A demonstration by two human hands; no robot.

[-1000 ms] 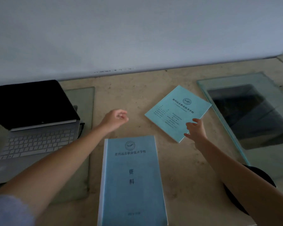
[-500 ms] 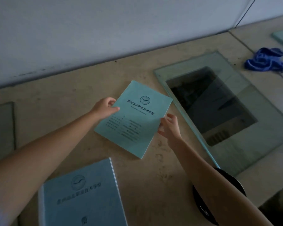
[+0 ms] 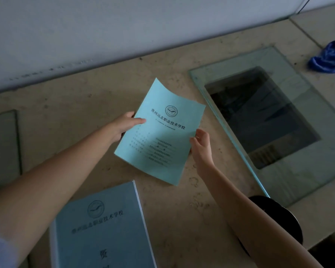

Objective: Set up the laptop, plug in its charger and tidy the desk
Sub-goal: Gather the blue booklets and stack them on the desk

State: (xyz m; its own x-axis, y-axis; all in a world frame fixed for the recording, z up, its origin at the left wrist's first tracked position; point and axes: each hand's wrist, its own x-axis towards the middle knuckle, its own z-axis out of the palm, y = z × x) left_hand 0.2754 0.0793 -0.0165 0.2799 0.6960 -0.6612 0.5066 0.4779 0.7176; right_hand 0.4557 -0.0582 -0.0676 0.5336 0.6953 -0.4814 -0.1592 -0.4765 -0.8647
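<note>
a thin teal booklet [image 3: 161, 138] is held over the middle of the tabletop [image 3: 66, 97] between two grips. the left grip [image 3: 124, 126] is clamped on its left edge, thumb laid on the cover; the right grip [image 3: 201, 146] is curled round its right edge. the far corner is bent upward. a thicker folder [image 3: 101, 229] is laid flat nearer the person, a glass pane [image 3: 278, 60] to the right, a blue cloth [image 3: 329, 59] beyond it.

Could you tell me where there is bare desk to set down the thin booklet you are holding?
Bare desk runs along the wall, between the left glass pane and the right glass panel. A smaller patch, nearer than the booklet, lies between the thick folder and the black round object. The right is crowded: panel, blue cloth.
</note>
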